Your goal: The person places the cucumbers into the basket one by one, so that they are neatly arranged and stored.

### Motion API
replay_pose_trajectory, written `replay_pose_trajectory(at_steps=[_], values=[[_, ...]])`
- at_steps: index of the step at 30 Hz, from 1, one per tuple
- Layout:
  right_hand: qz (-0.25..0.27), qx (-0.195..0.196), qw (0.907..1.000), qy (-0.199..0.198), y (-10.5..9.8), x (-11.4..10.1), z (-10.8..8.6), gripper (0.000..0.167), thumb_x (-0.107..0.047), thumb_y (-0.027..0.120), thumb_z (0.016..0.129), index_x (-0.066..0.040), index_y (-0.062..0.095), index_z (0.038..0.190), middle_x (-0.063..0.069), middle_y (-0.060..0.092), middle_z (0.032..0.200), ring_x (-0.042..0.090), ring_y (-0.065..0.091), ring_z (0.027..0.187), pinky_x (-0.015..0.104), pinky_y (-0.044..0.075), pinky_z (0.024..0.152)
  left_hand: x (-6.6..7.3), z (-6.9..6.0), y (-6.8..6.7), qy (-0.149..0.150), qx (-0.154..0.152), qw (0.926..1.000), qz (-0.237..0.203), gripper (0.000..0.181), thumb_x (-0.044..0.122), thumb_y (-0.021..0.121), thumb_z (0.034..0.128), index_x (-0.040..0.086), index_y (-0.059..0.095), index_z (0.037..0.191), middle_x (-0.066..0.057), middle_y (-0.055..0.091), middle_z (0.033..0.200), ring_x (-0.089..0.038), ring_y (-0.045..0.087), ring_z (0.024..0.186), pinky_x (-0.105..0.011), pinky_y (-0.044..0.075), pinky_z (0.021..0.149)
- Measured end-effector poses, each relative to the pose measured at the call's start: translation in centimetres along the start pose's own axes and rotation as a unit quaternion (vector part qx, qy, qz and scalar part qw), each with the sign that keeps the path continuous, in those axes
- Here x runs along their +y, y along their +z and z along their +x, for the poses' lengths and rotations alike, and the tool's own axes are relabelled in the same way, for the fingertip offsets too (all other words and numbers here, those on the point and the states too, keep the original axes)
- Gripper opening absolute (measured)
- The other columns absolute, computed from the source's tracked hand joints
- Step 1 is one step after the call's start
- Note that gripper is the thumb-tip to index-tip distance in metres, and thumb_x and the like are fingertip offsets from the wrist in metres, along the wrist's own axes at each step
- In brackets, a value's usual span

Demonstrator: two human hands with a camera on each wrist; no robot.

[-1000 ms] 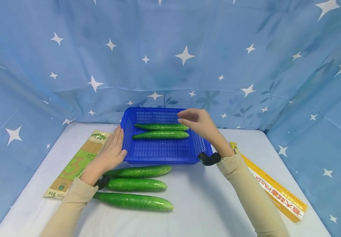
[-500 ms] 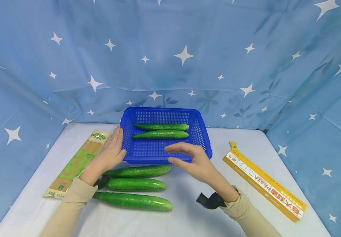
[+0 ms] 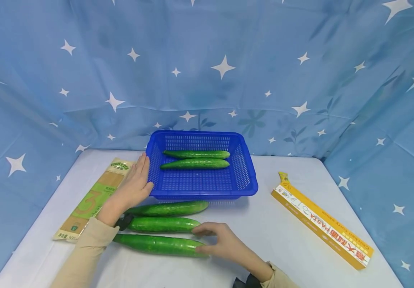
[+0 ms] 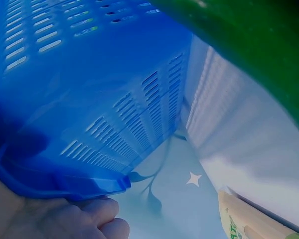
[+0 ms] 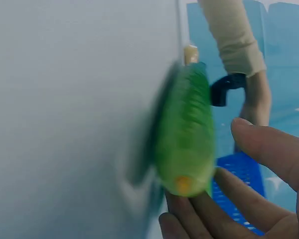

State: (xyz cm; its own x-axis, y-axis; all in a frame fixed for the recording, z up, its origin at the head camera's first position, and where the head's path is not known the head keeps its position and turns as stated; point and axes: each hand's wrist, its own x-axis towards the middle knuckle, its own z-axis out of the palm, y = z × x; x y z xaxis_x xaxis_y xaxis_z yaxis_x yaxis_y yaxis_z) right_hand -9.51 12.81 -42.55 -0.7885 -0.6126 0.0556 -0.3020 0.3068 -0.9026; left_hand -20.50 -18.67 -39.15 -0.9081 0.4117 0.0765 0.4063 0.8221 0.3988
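Note:
My left hand (image 3: 133,190) rests with straight fingers against the left side of the blue plastic basket (image 3: 203,197). Its fingertips touch the basket's rim in the left wrist view. Two cucumbers (image 3: 195,163) lie side by side inside the basket. In front of it, three more cucumbers lie on the table, the nearest cucumber (image 3: 160,245) being the longest. Around that one's right end my right hand (image 3: 221,242) spreads thumb and fingers. The right wrist view shows the cucumber (image 5: 187,134) between fingers and thumb, with the thumb (image 5: 269,147) apart from it.
A flat pack of noodles (image 3: 95,200) lies to the left, partly under the left forearm. On the right a yellow pasta box (image 3: 322,226) lies at a slant. A blue star-patterned curtain (image 3: 207,80) hangs behind the white table (image 3: 264,224).
My right hand has come back from above the basket, down toward the front of the table, to the nearest cucumber's right end. The left hand and basket stay put.

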Motion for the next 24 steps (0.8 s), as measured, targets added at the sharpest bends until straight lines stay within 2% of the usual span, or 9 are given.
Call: replay_pose_trajectory(at_steps=[3, 7, 16, 24], values=[[-0.006, -0.015, 0.9997, 0.016, 0.7, 0.9, -0.2, 0.041, -0.020, 0.079, 0.085, -0.002, 0.068, 0.121, 0.007, 0.071, 0.115, 0.018, 0.066, 0.105, 0.034, 0.052, 0.095, 0.1, 0.0, 0.0, 0.002, 0.003, 1.0000, -0.001, 0.074, 0.015, 0.041, 0.1009, -0.011, -0.003, 0.153, -0.028, -0.012, 0.161, -0.039, -0.009, 0.149, -0.059, 0.006, 0.119], [0.005, -0.016, 0.9993, 0.033, 1.2, 1.6, -0.3, 0.043, -0.021, 0.080, 0.083, -0.005, 0.068, 0.122, 0.002, 0.070, 0.116, 0.011, 0.063, 0.106, 0.031, 0.050, 0.097, 0.1, -0.1, 0.0, 0.000, 0.000, 1.0000, -0.003, 0.074, 0.015, 0.041, 0.1011, -0.011, -0.004, 0.154, -0.026, -0.013, 0.162, -0.038, -0.010, 0.150, -0.058, 0.005, 0.119], [-0.004, -0.013, 0.9987, 0.049, 1.8, 2.0, -0.3, 0.045, -0.023, 0.083, 0.080, -0.016, 0.069, 0.122, -0.008, 0.066, 0.117, 0.010, 0.057, 0.111, 0.034, 0.043, 0.102, 0.0, 0.1, -0.1, 0.003, 0.001, 0.9997, -0.025, 0.072, 0.014, 0.040, 0.1021, -0.008, -0.003, 0.155, -0.024, -0.014, 0.162, -0.038, -0.009, 0.150, -0.058, 0.003, 0.119], [0.000, 0.007, 0.9984, 0.056, 2.5, 2.2, -0.4, 0.042, -0.023, 0.084, 0.079, -0.019, 0.071, 0.119, -0.009, 0.066, 0.113, 0.011, 0.057, 0.108, 0.033, 0.043, 0.100, -0.1, 0.0, 0.0, 0.000, -0.004, 0.9995, -0.032, 0.073, 0.015, 0.040, 0.1026, -0.007, -0.005, 0.155, -0.022, -0.017, 0.162, -0.037, -0.011, 0.150, -0.057, 0.002, 0.120]])
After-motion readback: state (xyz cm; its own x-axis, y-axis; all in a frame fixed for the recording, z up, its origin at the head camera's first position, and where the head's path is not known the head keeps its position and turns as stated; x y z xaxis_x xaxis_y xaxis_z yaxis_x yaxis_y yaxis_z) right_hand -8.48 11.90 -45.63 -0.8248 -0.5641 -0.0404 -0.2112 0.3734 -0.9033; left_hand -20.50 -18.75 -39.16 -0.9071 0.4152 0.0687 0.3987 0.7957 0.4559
